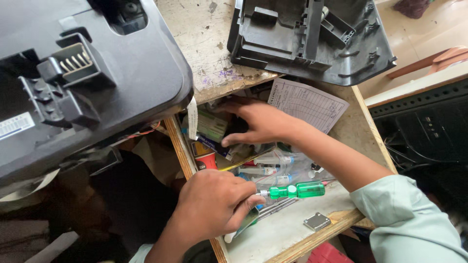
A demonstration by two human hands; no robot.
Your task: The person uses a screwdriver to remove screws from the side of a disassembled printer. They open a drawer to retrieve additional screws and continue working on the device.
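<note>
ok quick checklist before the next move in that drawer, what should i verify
1. Left hand firm on the green screwdriver: ok.
2. Right hand reaching among the small packets at the drawer's back: ok.
3. What the right fingers touch: cannot tell, shadowed.
4. Syringes lying loose under the right forearm: not ok.
5. Small metal plate near the drawer's front edge: not ok.
6. Printer body overhanging the drawer: not ok.
</note>
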